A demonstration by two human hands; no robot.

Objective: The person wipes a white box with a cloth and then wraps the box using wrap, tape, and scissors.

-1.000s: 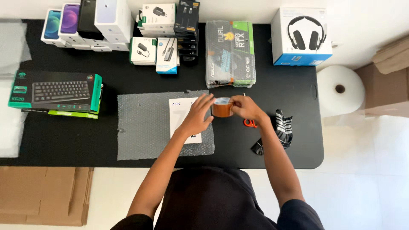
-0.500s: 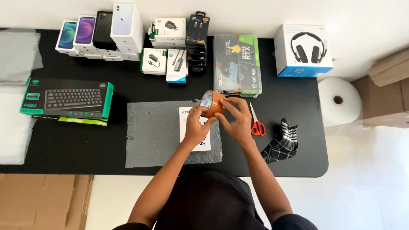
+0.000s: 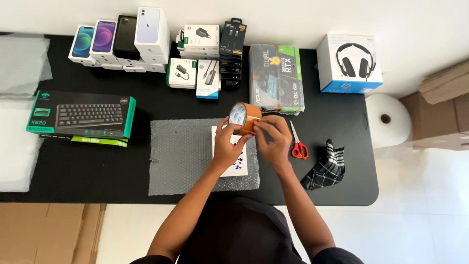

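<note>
The roll of brown tape point(image 3: 244, 117) is held up above the far edge of the bubble wrap sheet point(image 3: 195, 154), standing on its rim with its open core facing left and a little toward the person, so its axis runs roughly left-right across the black table point(image 3: 97, 171). The left hand point(image 3: 225, 146) curls closed around the roll's near side, while the right hand point(image 3: 271, 139) pinches with thumb and fingertips at the outer band. Picking for the loose end likely goes best with the roll gripped firmly and a nail scraped along the band; red-handled scissors point(image 3: 298, 144) lie just beside, right.
</note>
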